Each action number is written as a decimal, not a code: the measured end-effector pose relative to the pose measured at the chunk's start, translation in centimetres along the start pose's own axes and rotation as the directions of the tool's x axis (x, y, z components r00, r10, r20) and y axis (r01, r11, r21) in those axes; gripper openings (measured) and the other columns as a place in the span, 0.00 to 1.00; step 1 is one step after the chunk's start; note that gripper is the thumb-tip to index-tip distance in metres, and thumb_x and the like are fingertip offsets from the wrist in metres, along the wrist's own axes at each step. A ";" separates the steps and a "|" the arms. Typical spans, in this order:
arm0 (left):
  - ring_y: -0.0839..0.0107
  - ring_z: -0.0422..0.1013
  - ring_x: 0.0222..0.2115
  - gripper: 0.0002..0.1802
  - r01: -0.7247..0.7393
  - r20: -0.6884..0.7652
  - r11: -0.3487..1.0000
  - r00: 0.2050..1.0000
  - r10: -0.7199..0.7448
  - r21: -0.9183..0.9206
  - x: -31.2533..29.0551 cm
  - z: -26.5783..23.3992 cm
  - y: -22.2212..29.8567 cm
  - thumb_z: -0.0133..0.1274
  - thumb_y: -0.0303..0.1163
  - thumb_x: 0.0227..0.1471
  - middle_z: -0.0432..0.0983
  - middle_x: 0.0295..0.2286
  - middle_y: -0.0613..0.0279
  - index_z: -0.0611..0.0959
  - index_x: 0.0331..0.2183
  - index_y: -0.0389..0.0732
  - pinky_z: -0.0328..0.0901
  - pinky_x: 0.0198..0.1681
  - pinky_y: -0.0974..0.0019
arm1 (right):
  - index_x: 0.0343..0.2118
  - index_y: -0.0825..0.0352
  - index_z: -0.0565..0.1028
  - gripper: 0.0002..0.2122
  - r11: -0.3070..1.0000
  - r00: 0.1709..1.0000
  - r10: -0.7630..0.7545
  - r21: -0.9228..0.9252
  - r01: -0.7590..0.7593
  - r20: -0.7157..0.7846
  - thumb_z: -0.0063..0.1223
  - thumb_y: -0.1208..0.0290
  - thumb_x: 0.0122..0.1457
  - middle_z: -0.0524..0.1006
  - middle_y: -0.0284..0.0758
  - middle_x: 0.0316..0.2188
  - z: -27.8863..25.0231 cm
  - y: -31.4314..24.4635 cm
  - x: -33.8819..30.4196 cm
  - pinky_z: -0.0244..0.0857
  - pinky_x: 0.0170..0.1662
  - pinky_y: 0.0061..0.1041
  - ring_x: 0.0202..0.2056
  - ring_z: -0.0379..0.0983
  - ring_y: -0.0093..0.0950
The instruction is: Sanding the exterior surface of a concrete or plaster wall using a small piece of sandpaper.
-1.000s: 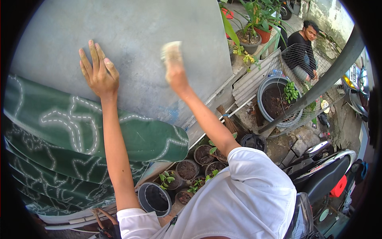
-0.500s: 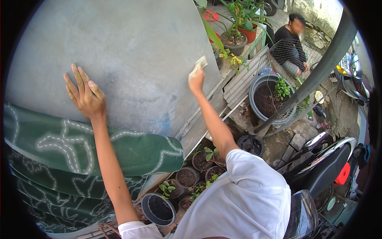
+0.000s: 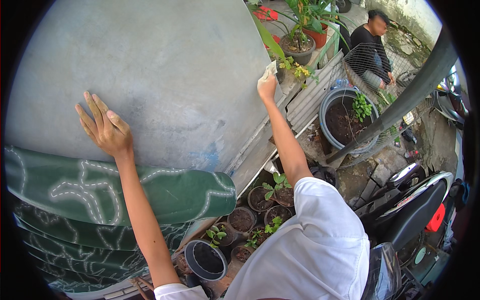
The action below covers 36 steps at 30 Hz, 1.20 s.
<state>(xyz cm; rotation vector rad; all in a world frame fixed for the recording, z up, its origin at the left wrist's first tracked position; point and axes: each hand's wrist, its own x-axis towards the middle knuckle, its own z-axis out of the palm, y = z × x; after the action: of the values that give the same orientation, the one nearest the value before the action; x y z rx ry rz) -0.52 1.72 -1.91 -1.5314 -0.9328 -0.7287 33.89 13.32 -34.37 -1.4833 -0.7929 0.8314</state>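
Observation:
My left hand (image 3: 106,127) rests on a smooth grey wall (image 3: 175,55), its fingers stretched out and coated with yellowish dust. Along the right edge of that wall, my right hand (image 3: 267,86) is closed around a small folded pale sheet (image 3: 270,68). Whether the sheet is cloth or abrasive paper I cannot tell. Faint blue and darker patches mark the grey surface between the hands. Below my left hand, a dark green fabric cover (image 3: 145,192) with white dashed lines hangs in folds, and my left forearm crosses it.
Several small plant pots (image 3: 242,219) and a larger dark pot (image 3: 205,260) stand below my right arm. To the right are a big grey planter (image 3: 330,117), wire mesh, a slanting dark pole (image 3: 395,107) and a parked motorbike (image 3: 415,205). A person (image 3: 367,47) sits behind the mesh.
My right hand has moved right with the pale sheet, to the wall's edge. The left hand stays on the wall. The view has shifted slightly.

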 end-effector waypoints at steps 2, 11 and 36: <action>0.50 0.55 0.71 0.30 0.017 0.001 1.000 1.000 -0.017 -0.001 0.0 0.0 0.4 0.29 0.39 0.72 0.67 0.67 0.63 0.77 0.63 0.39 0.50 0.72 0.47 | 0.63 0.82 0.66 0.21 0.999 0.998 -0.029 0.011 0.030 -0.060 0.40 0.73 0.73 0.65 0.65 0.63 1.2 0.1 -1.6 0.59 0.69 0.43 0.66 0.60 0.57; 0.52 0.56 0.71 0.29 0.007 -0.024 0.999 1.000 -0.007 -0.039 1.2 0.6 0.9 0.31 0.38 0.71 0.67 0.67 0.67 0.78 0.63 0.41 0.51 0.72 0.47 | 0.58 0.79 0.73 0.20 0.915 0.849 -0.402 -0.114 0.387 -0.344 0.39 0.69 0.73 0.75 0.61 0.54 0.8 4.4 -0.2 0.66 0.62 0.42 0.58 0.71 0.56; 0.47 0.56 0.70 0.32 -0.089 -0.092 0.996 0.992 0.087 -0.026 0.8 1.6 0.0 0.27 0.43 0.74 0.70 0.65 0.60 0.79 0.61 0.38 0.49 0.73 0.48 | 0.47 0.80 0.78 0.17 0.940 0.816 -0.315 -0.043 0.338 -0.484 0.40 0.70 0.71 0.80 0.63 0.43 4.3 11.6 -1.2 0.69 0.54 0.48 0.50 0.75 0.61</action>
<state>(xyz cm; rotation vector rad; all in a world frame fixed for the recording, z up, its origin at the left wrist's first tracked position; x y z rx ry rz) -0.19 3.46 -1.47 -1.5426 -0.7848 -0.7457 29.71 13.68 -46.03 -1.3799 -0.6142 0.1927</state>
